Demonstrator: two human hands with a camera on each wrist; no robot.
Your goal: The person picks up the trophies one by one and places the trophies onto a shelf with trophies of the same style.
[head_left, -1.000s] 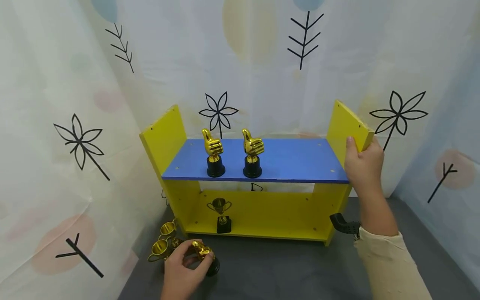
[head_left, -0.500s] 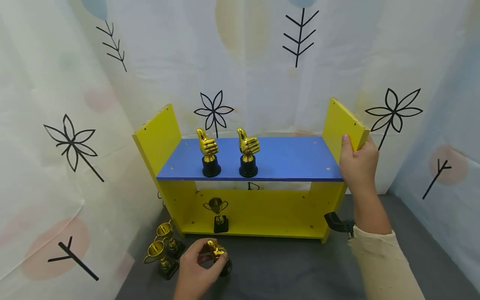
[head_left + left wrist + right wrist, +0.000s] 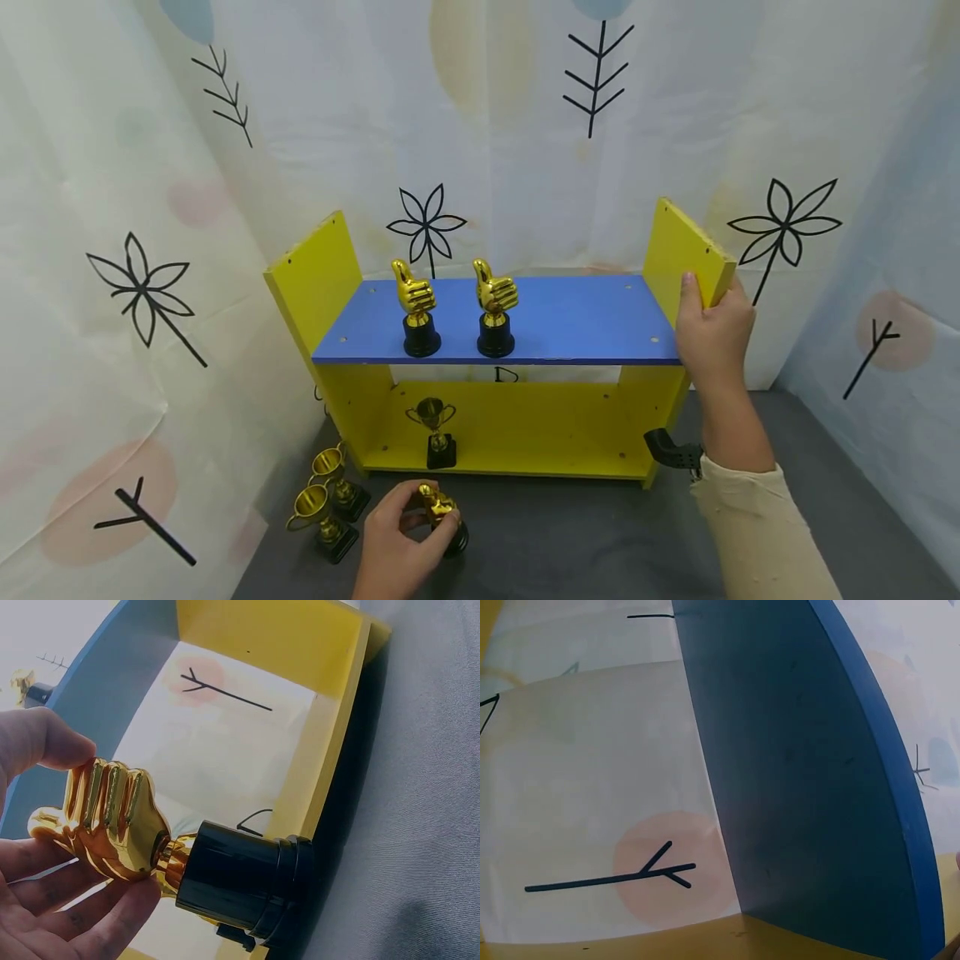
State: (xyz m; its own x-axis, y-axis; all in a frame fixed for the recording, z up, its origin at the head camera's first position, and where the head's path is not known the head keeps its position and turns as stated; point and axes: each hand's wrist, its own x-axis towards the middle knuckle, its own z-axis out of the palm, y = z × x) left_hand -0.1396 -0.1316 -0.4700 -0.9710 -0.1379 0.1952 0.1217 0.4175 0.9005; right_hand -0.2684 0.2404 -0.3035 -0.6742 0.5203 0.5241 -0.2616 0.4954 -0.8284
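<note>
My left hand (image 3: 405,537) pinches a gold thumbs-up trophy (image 3: 120,817) by its golden fist, low in front of the shelf; its black round base (image 3: 240,877) sticks out past the fingers. On the right, my right hand (image 3: 716,337) grips the front edge of the yellow side panel (image 3: 686,250), thumb on the inner face. Two more thumbs-up trophies, a left one (image 3: 417,308) and a right one (image 3: 495,308), stand upright on the blue shelf board (image 3: 585,321). A gold cup trophy (image 3: 435,429) stands on the lower yellow shelf (image 3: 540,425).
Two gold cup trophies, a nearer one (image 3: 322,521) and a farther one (image 3: 341,479), are on the grey tabletop (image 3: 570,542) left of the shelf. The left yellow side panel (image 3: 318,275) rises near the patterned cloth backdrop (image 3: 150,400).
My left hand has moved right with the thumbs-up trophy, away from the two cup trophies on the table. The right hand keeps its grip on the panel; the view has shifted slightly.
</note>
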